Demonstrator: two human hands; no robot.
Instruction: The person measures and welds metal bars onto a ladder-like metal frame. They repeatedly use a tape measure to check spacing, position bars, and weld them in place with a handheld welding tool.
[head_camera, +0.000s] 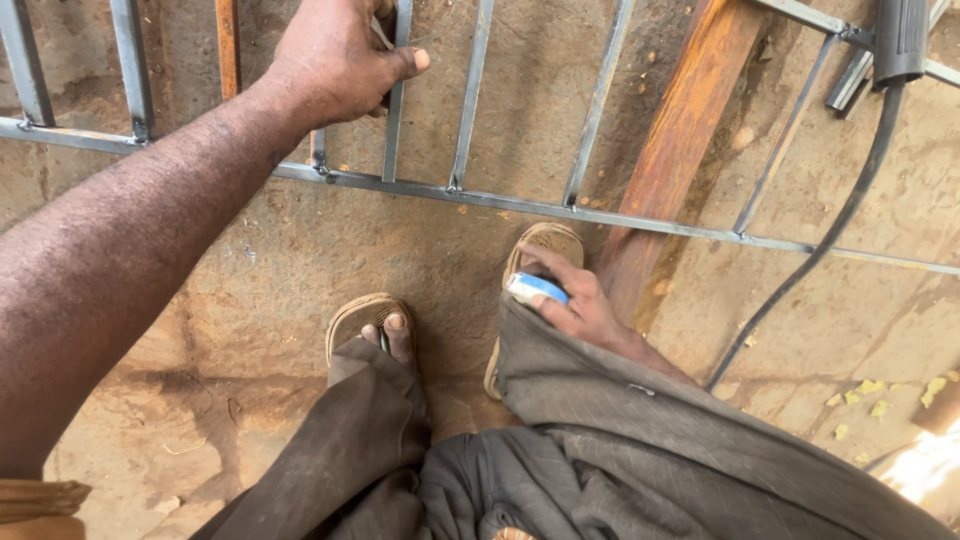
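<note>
My left hand (335, 62) reaches forward and grips one upright bar of a grey metal grille (465, 190) that lies on the dirt ground in front of me. My right hand (580, 305) hangs low by my right knee, fingers closed around a small blue and white object (537, 289), pressed against my grey trouser leg. My feet in worn sandals (372, 325) stand just behind the grille's lower rail.
A rusty brown beam (675, 140) lies diagonally under the grille at the right. A black cable (820, 250) runs from a dark tool handle (900, 40) at the top right. Small yellow scraps (875, 390) lie at the right.
</note>
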